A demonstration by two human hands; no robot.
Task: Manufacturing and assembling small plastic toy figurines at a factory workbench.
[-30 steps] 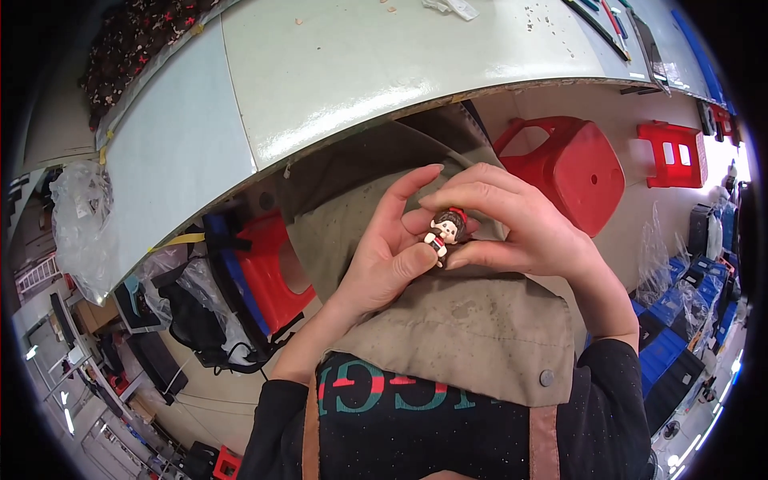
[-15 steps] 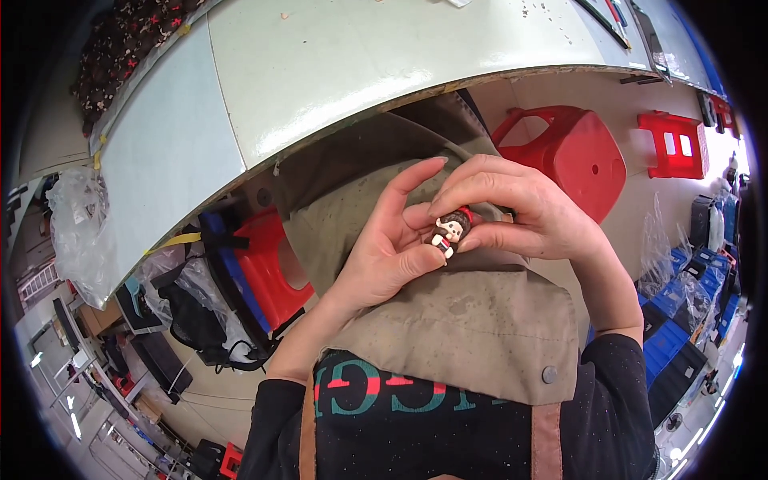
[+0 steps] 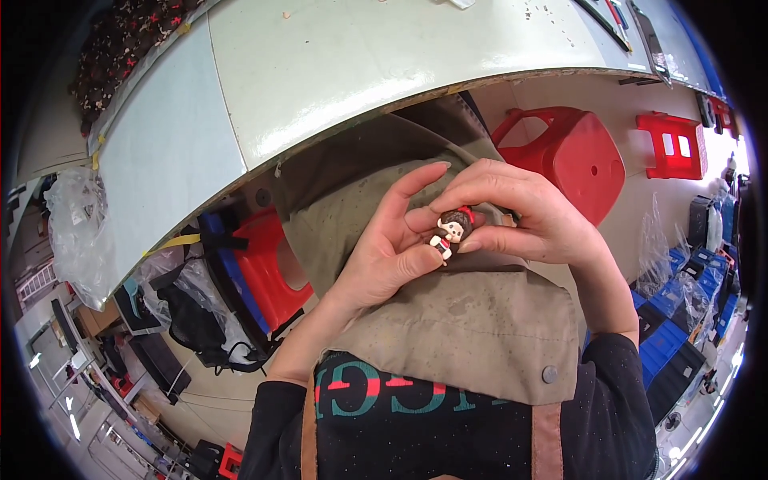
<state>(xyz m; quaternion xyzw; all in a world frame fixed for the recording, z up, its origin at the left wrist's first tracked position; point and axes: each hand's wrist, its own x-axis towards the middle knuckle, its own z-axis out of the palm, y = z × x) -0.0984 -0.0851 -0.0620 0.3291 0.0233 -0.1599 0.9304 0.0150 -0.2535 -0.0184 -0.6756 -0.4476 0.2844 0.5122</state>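
Observation:
A small doll figurine (image 3: 453,228) with brown hair, a red bow, a pale face and a dark body is held between my two hands above my lap. My left hand (image 3: 395,244) has its thumb against the figurine's lower body, while its index finger stretches up away from it. My right hand (image 3: 524,208) curves over from the other side, its thumb and fingertips closed on the head. The fingers hide the figurine's back. Below the hands lies the brown apron (image 3: 464,320) that I wear.
A pale worktable (image 3: 336,72) spans the front, with a heap of small dark pieces (image 3: 132,48) at its far left. Red stools (image 3: 588,164) stand beneath and beyond its edge. A clear plastic bag (image 3: 80,240) hangs at the left; blue crates (image 3: 672,344) are at the right.
The figurine has turned slightly, and a bit more of its hair and red bow shows. Both hands keep nearly the same place and grip.

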